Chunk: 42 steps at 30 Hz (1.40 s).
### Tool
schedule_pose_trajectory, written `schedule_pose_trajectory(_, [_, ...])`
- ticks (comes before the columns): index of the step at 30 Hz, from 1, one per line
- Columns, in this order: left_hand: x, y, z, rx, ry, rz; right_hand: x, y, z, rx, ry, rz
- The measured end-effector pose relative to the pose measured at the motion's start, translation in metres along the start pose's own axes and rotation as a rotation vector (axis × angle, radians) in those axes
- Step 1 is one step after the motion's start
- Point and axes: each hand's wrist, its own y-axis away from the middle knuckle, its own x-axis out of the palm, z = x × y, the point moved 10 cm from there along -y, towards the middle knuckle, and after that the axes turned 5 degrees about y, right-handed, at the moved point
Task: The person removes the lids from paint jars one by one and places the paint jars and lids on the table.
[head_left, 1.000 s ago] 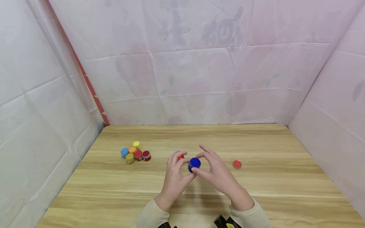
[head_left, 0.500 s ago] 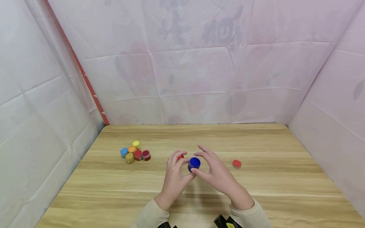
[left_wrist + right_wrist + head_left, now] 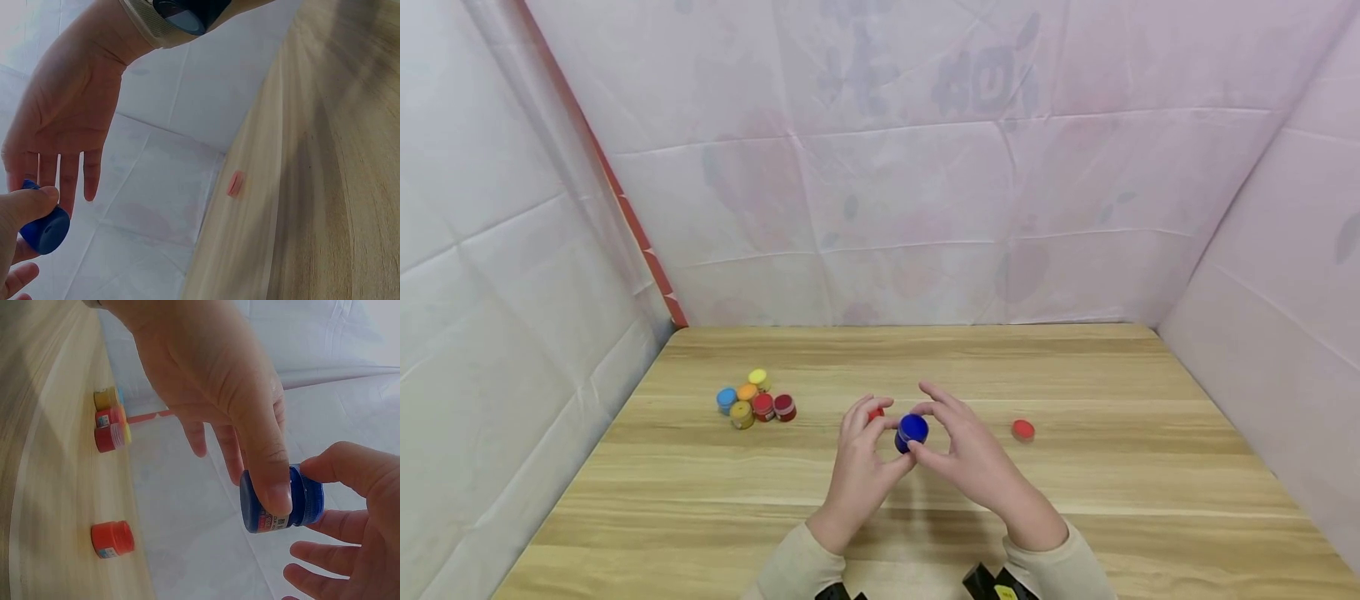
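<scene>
A small dark blue paint jar (image 3: 904,443) with a blue lid (image 3: 913,427) is held up over the table between both hands. My left hand (image 3: 856,477) grips the jar's body, its thumb (image 3: 277,499) across the label. From the other side my right hand (image 3: 976,454) pinches the lid end between thumb and index finger, the other fingers spread. In the left wrist view, the blue jar (image 3: 51,232) shows its rounded end beside the left thumb. A red jar (image 3: 111,539) stands on the table, mostly hidden behind the left fingers in the head view.
Several paint jars cluster at the left: yellow (image 3: 758,379), light blue (image 3: 726,400), orange (image 3: 747,392), ochre (image 3: 742,415), red (image 3: 763,407) and dark red (image 3: 785,407). A red lid (image 3: 1023,431) lies on the wooden table (image 3: 1120,492) to the right. Pale cloth walls surround it.
The right thumb has shifted slightly to the right on the blue jar. Both hands keep their hold, and the jars and red lid on the table stay put.
</scene>
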Motion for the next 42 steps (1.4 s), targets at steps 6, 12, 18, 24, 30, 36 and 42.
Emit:
schedule_pose_trajectory(6, [-0.0009, 0.0006, -0.0001, -0.003, -0.007, -0.003, 0.0001, -0.0004, -0.0019, 0.032, -0.005, 0.006])
schedule_pose_trajectory(12, [-0.0012, -0.0001, -0.0034, 0.012, 0.002, -0.007, -0.0004, -0.001, -0.0034, 0.043, -0.012, 0.008])
schedule_pose_trajectory(18, [-0.0005, 0.0, -0.0048, 0.026, 0.005, -0.006, 0.0004, -0.0003, 0.0004, -0.006, -0.016, 0.026])
schedule_pose_trajectory(24, [-0.0002, 0.0001, -0.0038, 0.017, -0.001, -0.004, -0.0002, -0.0002, -0.0001, 0.012, -0.009, 0.027])
schedule_pose_trajectory(30, [-0.0009, 0.0, -0.0048, 0.03, -0.005, -0.011, -0.0016, -0.0001, -0.0024, 0.044, -0.013, 0.012])
schedule_pose_trajectory(36, [-0.0002, -0.0003, -0.0049, 0.033, 0.004, -0.009, -0.001, 0.0007, 0.0002, 0.009, -0.017, 0.023])
schedule_pose_trajectory(42, [0.0001, 0.0003, -0.0041, 0.031, 0.002, -0.006, -0.0006, 0.0007, 0.0037, -0.03, -0.004, 0.032])
